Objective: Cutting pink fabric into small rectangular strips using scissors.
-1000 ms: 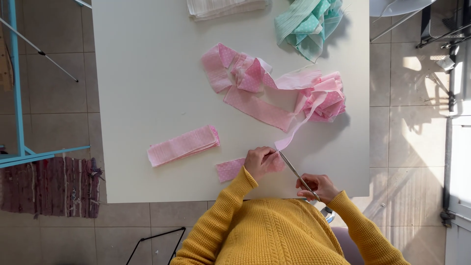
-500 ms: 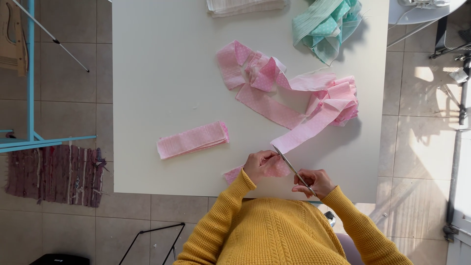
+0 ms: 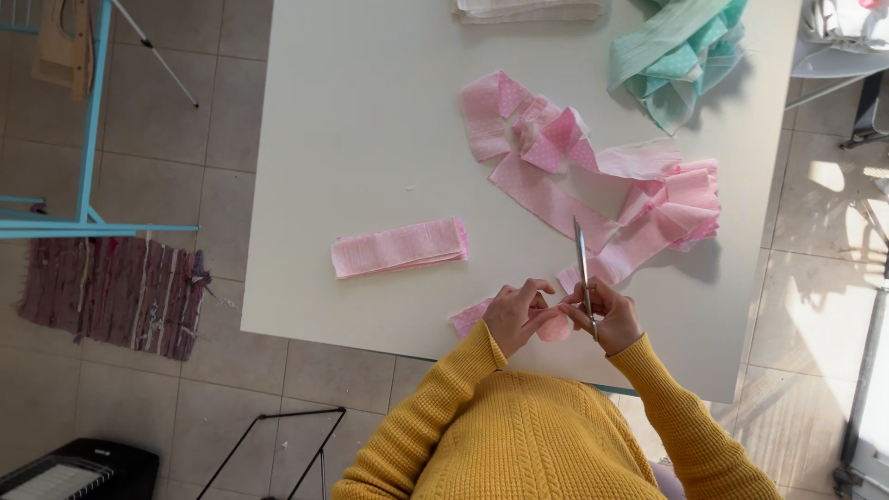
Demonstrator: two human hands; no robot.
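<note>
My left hand [image 3: 519, 315] pinches a short pink dotted fabric strip [image 3: 470, 318] at the near edge of the white table [image 3: 352, 111]. My right hand [image 3: 613, 317] holds scissors [image 3: 581, 255], blades shut and pointing away from me, close beside the left hand. A long pink strip [image 3: 546, 199] runs from my hands up into a tangled pink pile [image 3: 676, 199]. To the left lies a neat folded stack of pink pieces [image 3: 400, 248].
Mint-green fabric [image 3: 676, 51] and a folded white cloth [image 3: 528, 9] sit at the table's far edge. On the tiled floor at the left are a blue frame [image 3: 93, 120], a woven rug [image 3: 111, 292], a black box [image 3: 74, 472] and a black wire stand [image 3: 278, 444].
The scissors have swung from slanting across the strip to pointing straight away from me. My two hands have drawn together at the table edge.
</note>
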